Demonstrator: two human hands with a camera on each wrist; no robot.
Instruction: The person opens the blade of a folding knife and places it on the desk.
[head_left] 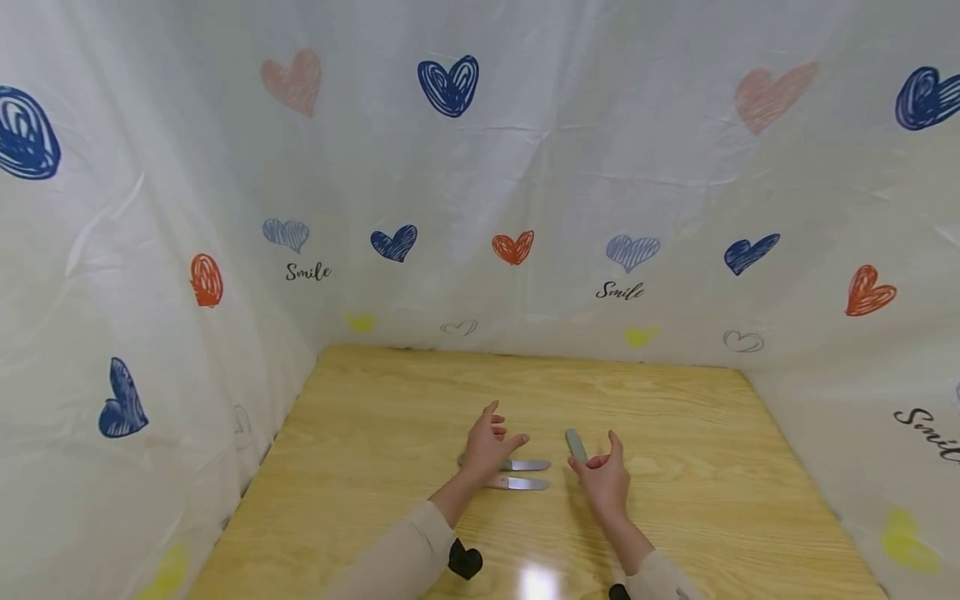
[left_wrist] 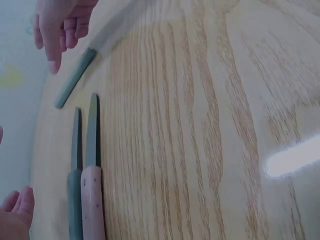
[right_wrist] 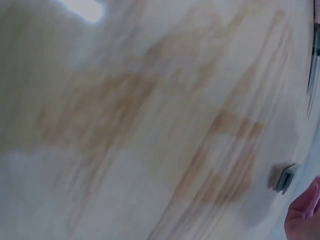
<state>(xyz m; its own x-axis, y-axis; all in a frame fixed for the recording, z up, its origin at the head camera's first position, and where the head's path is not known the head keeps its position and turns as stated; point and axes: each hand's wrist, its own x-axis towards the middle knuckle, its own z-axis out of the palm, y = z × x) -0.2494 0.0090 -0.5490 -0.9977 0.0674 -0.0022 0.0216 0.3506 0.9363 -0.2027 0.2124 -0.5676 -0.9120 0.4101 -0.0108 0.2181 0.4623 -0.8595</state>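
Two knives lie side by side on the table in the head view, one with a green handle (left_wrist: 75, 205) and one with a pink handle (left_wrist: 92, 202). Their blades (head_left: 529, 483) point right. My left hand (head_left: 486, 443) hovers over the handles, thumb spread from the fingers, holding nothing. To the right lies a slim green piece (head_left: 575, 445), probably a closed folding knife; its end (right_wrist: 286, 179) shows a dark slot between two sides. My right hand (head_left: 606, 485) is just beside it, fingers apart, with a visible gap in the left wrist view.
The wooden tabletop (head_left: 697, 467) has a bright reflection near its front. White curtains (head_left: 555, 167) printed with hearts surround the back and sides. A black heart shape (head_left: 465, 560) shows beside the left sleeve (head_left: 405, 554).
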